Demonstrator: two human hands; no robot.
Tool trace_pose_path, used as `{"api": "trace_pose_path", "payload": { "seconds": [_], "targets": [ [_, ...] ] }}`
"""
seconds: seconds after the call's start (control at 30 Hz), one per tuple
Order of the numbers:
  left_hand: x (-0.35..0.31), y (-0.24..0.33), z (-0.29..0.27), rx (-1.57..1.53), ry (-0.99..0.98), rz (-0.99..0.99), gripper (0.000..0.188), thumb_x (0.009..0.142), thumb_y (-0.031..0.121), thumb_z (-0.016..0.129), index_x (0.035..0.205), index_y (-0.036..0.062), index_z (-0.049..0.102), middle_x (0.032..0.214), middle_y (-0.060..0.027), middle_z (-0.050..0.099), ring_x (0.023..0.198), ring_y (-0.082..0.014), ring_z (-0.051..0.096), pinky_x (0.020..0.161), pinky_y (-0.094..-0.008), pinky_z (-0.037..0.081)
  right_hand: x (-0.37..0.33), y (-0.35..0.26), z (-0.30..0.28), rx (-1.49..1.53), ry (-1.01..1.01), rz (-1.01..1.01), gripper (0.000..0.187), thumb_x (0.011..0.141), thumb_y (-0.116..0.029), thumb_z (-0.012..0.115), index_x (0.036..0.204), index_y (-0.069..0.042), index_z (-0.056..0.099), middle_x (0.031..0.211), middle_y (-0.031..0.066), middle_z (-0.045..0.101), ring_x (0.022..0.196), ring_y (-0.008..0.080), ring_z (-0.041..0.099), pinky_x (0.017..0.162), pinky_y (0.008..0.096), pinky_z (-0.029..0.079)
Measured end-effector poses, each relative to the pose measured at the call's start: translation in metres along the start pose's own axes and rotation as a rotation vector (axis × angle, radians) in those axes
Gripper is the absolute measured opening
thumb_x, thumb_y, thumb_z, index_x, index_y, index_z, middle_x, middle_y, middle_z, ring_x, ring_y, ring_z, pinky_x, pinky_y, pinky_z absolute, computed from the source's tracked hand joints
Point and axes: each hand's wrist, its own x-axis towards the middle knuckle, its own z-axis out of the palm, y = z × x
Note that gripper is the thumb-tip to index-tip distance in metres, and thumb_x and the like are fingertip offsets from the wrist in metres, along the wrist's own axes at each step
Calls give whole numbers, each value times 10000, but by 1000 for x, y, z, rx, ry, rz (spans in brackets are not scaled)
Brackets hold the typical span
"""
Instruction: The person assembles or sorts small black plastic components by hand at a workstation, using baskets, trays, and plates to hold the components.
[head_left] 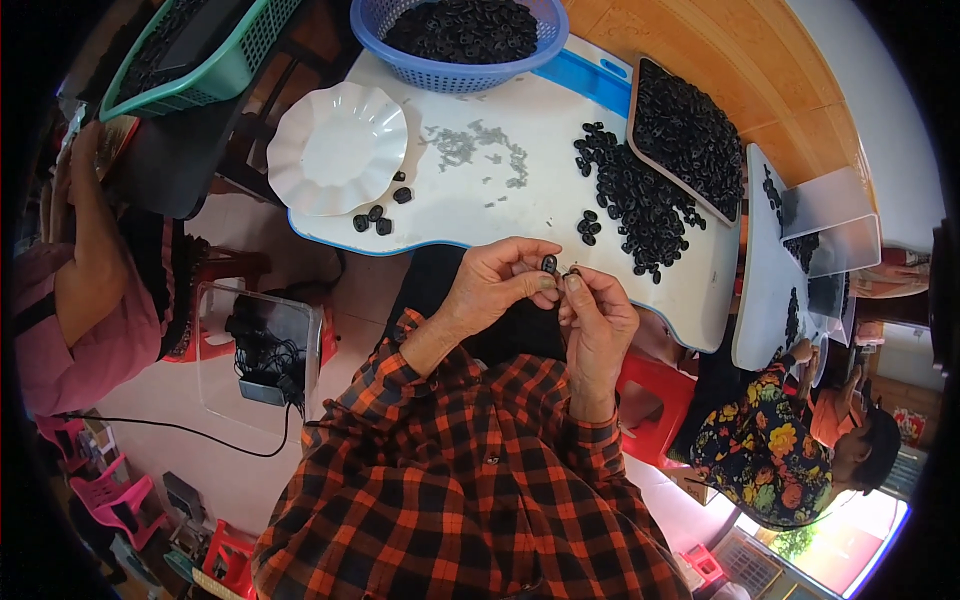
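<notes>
Near the front edge of the white table (455,212), my two hands are close together. My left hand (488,285) pinches a small black oval plastic piece (549,264) between thumb and fingers. The thumb and forefinger of my right hand (600,322) are closed on a small dark piece (572,272), mostly hidden by the fingertips. A few black pieces (589,228) lie just beyond my right hand, in front of a large loose pile (650,215). Small clear bits (470,145) are scattered across the table's middle.
A scalloped white plate (338,148) sits at left, with several black pieces (375,214) beside it. A blue basket (460,72), green basket (205,90) and tray (685,135) hold more pieces. Red stool (655,400) at right; other people work at left (95,300) and right (770,450).
</notes>
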Motion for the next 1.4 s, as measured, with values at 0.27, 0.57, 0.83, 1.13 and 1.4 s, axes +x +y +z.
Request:
{"api": "trace_pose_path", "payload": {
  "seconds": [0.27,0.57,0.83,1.13,1.4],
  "targets": [
    [1,0,-7,-129,-38,-54,311,863,-8,600,1171,-39,567,907,-106,648,742,-149,648,644,-267,579,-1,0,3,-87,-26,-23,141,853,-33,639,973,39,629,784,44,636,611,59,512,561,179,415],
    [0,4,-7,-98,-40,-54,299,870,-1,595,1165,-44,567,901,-100,651,750,-139,644,650,-265,573,-1,-2,6,-134,-16,-13,133,853,-43,643,962,33,637,781,41,640,623,52,524,564,172,425],
    [-1,-1,-10,-69,-71,-32,295,884,5,583,1174,-42,556,933,-86,639,788,-131,636,686,-255,566,-1,-1,7,-165,-14,-16,121,855,-47,642,953,25,642,769,36,642,615,46,529,561,170,431],
    [-1,-1,-11,-2,-50,-40,288,884,-4,580,1168,-42,547,950,-83,636,793,-120,633,693,-243,560,1,-4,7,-244,-14,-4,117,849,-22,637,952,33,644,757,36,638,600,44,524,547,157,412],
    [-1,-4,-13,20,-54,-67,248,883,-15,575,1128,-51,563,952,-87,639,792,-120,635,684,-245,564,2,-1,5,-267,-21,17,115,843,-49,655,931,25,659,735,33,640,596,50,527,543,169,422]
  ]
}}
